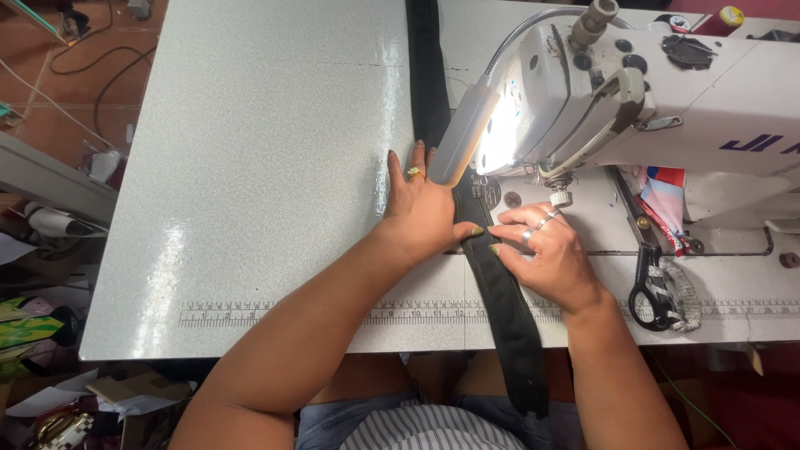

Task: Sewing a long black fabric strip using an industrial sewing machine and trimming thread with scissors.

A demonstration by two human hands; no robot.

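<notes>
A long black strap (500, 292) runs from the surface's (267, 167) near edge, where it hangs over, up under the white sewing machine (633, 92) toward the far edge. The left hand (425, 212) lies flat, fingers spread, pressing the strap's left side just before the needle. The right hand (546, 254) pinches the strap's right edge with its fingertips in a nearly closed grip. Doing this well seems to call for even pressure from both hands, fingers kept clear of the needle. Black scissors (650, 287) lie near the right edge.
</notes>
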